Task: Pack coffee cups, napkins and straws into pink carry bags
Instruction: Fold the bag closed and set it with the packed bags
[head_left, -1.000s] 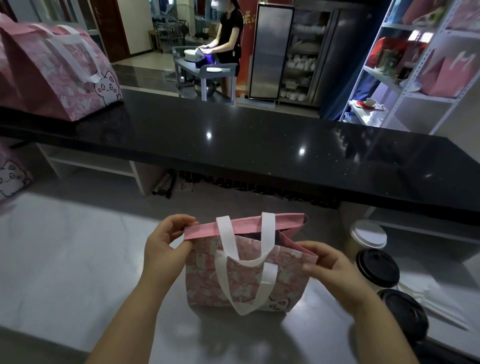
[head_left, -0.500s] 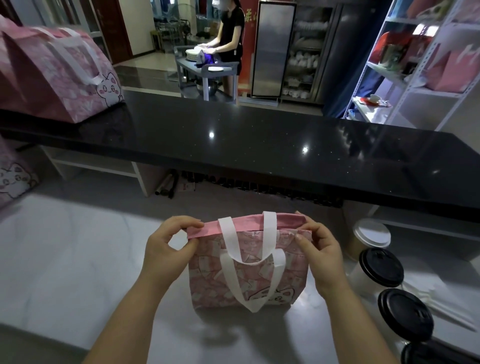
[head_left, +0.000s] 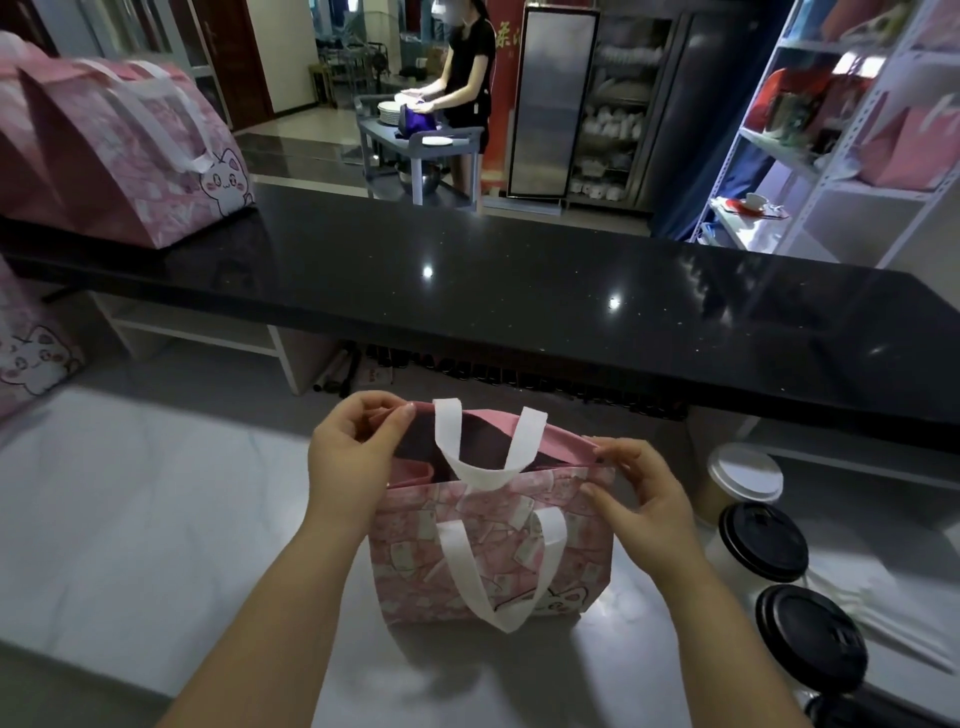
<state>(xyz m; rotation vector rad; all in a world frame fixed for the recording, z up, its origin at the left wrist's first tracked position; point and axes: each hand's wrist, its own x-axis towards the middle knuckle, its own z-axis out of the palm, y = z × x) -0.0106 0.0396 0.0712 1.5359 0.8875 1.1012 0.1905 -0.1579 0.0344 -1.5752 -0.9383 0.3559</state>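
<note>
A small pink carry bag (head_left: 493, 556) with white handles and a cat print stands upright on the pale worktop (head_left: 130, 509), its mouth pulled open. My left hand (head_left: 353, 457) pinches the far left corner of its rim. My right hand (head_left: 639, 499) pinches the right edge of the rim. To the right stand coffee cups: one with a white lid (head_left: 745, 473) and two with black lids (head_left: 763, 540) (head_left: 810, 636). White napkins or wrapped straws (head_left: 883, 618) lie beside them, too blurred to tell apart.
A raised black counter (head_left: 519, 291) runs across just beyond the bag. A large pink bag (head_left: 109, 150) sits on its left end, another pink bag (head_left: 31, 358) at the far left. A person works at a trolley (head_left: 415, 140) in the background. Shelves (head_left: 831, 130) stand at right.
The bag's mouth, pressed nearly flat half a second ago, has been drawn open. My left hand moved back with the far rim while my right hand shifted rightward along the edge.
</note>
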